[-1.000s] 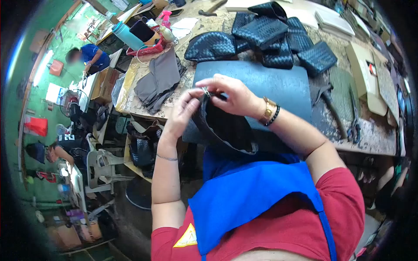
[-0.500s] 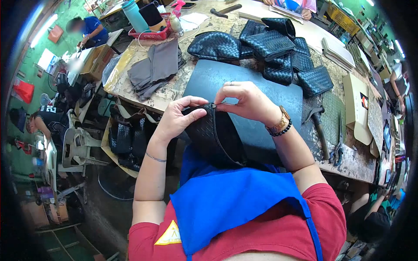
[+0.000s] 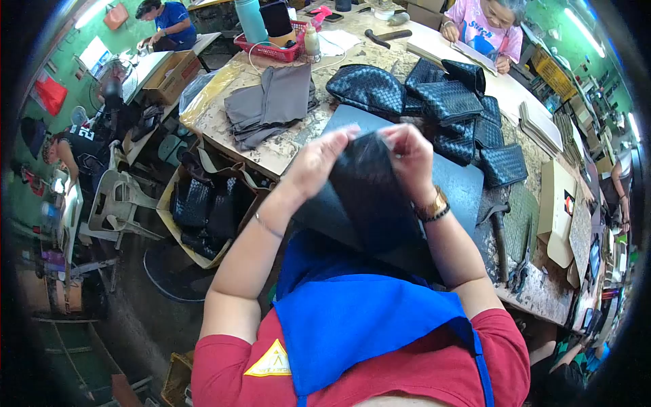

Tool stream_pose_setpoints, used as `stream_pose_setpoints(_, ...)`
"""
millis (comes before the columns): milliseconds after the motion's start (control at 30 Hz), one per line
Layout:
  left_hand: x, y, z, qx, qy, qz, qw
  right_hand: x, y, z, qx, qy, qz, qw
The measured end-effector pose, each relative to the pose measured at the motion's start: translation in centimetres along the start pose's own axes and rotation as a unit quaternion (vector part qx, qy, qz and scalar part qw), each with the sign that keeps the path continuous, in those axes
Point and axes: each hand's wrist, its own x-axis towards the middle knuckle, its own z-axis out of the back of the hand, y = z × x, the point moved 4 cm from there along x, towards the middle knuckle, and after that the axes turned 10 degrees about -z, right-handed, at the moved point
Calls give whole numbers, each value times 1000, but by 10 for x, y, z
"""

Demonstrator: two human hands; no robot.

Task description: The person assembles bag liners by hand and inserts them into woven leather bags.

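A black leather pouch (image 3: 373,193) hangs between my two hands over the dark flat board (image 3: 458,186), smeared by motion. My left hand (image 3: 317,161) pinches its upper left corner, fingers closed. At the upper right corner, my right hand (image 3: 411,152) has its fingers closed on the edge. The side of the pouch toward me looks dark and plain; its zipper cannot be made out now. Just beyond the board lies a pile of black woven pouches (image 3: 441,102), with a rounded one (image 3: 366,88) at its left.
Folded grey cloth (image 3: 268,102) lies left of the board. A red basket (image 3: 271,51) holds a bottle. To the right are a hammer (image 3: 498,237) and a scissor-like tool (image 3: 522,264). A box of black pouches (image 3: 210,210) stands at lower left. Another person (image 3: 485,34) works across the table.
The pouch has been raised and turned from its edge-on position with the zipper showing to a broad face. My hands have moved up and farther apart. The camera view has shifted.
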Motion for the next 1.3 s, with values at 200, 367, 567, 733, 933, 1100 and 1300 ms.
stream_pose_setpoints(200, 2, 92, 115, 431, -115, 38, 894, 40, -50, 62, -272, 77, -84, 956)
stream_pose_setpoints(367, -19, 149, 158, 541, -149, 110, 820, 86, 13, 7, -303, 54, 55, 950)
stream_pose_setpoints(567, -18, 148, 158, 540, -135, 134, 820, 115, -54, -126, -516, 280, 186, 788)
stream_pose_setpoints(733, -17, 144, 156, 538, -144, 142, 818, 139, -86, -155, -583, 316, 231, 712)
stream_pose_setpoints(933, -15, 138, 155, 538, -132, 176, 814, 182, -45, -142, -365, 165, 204, 893)
stream_pose_setpoints(1100, -16, 140, 154, 545, -149, 156, 811, 244, -21, -101, -172, -90, 84, 977)
stream_pose_setpoints(1300, -17, 135, 153, 535, -153, 141, 819, 310, 1, -2, 138, -96, 99, 981)
